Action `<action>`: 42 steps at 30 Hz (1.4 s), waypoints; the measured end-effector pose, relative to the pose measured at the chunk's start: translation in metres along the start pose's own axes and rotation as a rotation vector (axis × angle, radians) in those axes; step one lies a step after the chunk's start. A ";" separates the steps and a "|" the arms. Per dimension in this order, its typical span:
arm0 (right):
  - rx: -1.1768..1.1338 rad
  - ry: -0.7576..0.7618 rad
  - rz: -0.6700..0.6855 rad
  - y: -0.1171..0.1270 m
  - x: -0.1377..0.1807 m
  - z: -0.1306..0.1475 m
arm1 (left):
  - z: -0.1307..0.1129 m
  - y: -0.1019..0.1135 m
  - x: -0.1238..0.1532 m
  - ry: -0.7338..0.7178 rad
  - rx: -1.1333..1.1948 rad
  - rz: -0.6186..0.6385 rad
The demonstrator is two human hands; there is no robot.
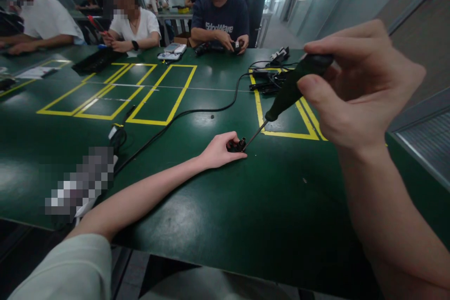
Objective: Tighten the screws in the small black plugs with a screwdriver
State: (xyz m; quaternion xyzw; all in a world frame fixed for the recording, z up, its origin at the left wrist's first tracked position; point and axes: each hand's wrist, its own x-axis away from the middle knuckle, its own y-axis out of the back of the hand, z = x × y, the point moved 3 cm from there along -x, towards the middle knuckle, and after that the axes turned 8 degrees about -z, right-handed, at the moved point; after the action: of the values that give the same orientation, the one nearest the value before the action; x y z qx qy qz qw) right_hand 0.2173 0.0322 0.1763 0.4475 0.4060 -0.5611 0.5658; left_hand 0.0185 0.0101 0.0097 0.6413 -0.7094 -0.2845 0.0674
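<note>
My left hand [220, 150] rests on the green table [218, 206] and pinches a small black part [236, 145] between its fingers. My right hand [355, 84] is raised close to the camera and grips the dark green handle of a screwdriver [291, 89]. The thin shaft slants down to the left, and its tip meets the small black part at my left fingers.
A black cable [183, 115] runs across the table from a pile of black parts [269, 79] at the back right. Yellow tape rectangles [116, 91] mark the tabletop. Several people sit along the far edge, one holding a black device [218, 48]. A blurred object [82, 183] lies front left.
</note>
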 end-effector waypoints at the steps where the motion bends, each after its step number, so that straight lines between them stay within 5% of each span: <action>1: -0.012 -0.027 0.025 -0.001 0.000 0.000 | 0.000 0.000 0.000 0.005 0.001 0.000; 9: 0.156 0.116 0.008 0.003 -0.001 0.005 | -0.001 0.001 -0.001 -0.002 0.023 0.004; 15: -0.003 0.029 0.036 -0.002 0.002 0.001 | 0.001 0.001 0.000 0.003 0.003 0.001; 22: 0.154 0.085 -0.056 0.001 -0.001 0.005 | 0.000 0.001 0.000 0.001 0.001 0.003; 42: -0.072 0.006 0.019 -0.003 -0.001 0.010 | 0.000 0.002 0.000 -0.020 0.017 0.003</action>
State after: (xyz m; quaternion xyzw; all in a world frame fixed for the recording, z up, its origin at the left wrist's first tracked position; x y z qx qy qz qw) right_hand 0.2135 0.0234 0.1796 0.4324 0.4235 -0.5392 0.5855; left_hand 0.0168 0.0105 0.0105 0.6378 -0.7135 -0.2848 0.0553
